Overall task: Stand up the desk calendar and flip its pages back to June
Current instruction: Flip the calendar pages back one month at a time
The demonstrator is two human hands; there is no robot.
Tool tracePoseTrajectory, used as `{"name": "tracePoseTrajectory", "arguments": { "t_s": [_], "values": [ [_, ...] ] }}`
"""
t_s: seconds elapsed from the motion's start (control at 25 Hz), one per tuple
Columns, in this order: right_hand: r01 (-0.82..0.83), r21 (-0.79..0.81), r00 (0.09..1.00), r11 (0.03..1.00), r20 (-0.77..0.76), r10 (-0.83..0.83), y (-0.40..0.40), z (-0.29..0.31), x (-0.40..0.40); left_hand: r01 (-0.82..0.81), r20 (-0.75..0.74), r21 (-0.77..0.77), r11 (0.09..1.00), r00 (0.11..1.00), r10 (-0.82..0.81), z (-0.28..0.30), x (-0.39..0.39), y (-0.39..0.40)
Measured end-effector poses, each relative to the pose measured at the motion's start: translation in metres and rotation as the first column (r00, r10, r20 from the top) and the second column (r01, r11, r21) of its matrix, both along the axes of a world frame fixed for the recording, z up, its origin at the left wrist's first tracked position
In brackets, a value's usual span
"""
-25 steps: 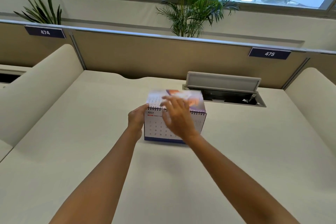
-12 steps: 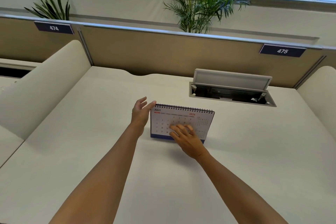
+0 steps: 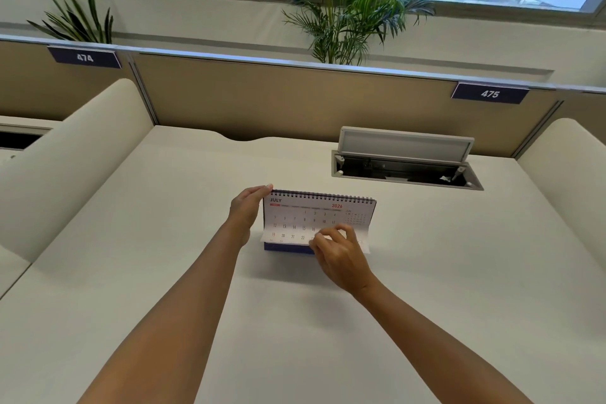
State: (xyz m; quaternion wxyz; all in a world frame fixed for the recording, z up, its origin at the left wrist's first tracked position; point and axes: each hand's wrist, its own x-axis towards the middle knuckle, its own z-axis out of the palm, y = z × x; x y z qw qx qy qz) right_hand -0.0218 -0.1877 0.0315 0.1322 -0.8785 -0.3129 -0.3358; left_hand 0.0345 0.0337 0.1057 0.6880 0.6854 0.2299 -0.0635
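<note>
In the head view, the desk calendar (image 3: 314, 220) is seen standing upright near the middle of the white desk (image 3: 164, 272), its spiral binding at the top and the page headed JULY 2026 facing the camera. Its left end, by the top corner, is steadied by the left hand (image 3: 246, 210), whose fingers are held straight and together against it. The lower edge of the front page is pinched by the right hand (image 3: 339, 254), and that edge is lifted slightly off the dark blue base. Farther right, an open cable hatch (image 3: 405, 157) is set into the desk.
</note>
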Motion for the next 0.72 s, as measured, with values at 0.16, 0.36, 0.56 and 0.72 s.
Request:
{"name": "tracePoseTrajectory", "arguments": {
  "t_s": [0.16, 0.36, 0.56, 0.72],
  "values": [
    [0.041, 0.072, 0.999, 0.997, -0.029, -0.039, 0.009, 0.016, -0.006, 0.018, -0.018, 0.025, 1.0, 1.0, -0.017, -0.001, 0.0, -0.001],
    [0.013, 0.055, 0.999, 0.998, -0.038, -0.011, 0.013, 0.047, -0.011, 0.064, 0.037, -0.016, 0.998, 0.997, -0.063, -0.003, 0.001, -0.001],
    [0.017, 0.058, 1.0, 0.998, -0.008, -0.016, 0.009, 0.094, -0.011, 0.134, -0.002, -0.098, 0.986, 0.991, -0.135, 0.0, 0.001, 0.002],
    [0.044, 0.129, 0.999, 0.991, 0.015, -0.047, 0.008, 0.133, -0.002, 0.079, 0.009, -0.217, 0.973, 0.997, -0.079, 0.0, 0.002, 0.002]
  ]
}}
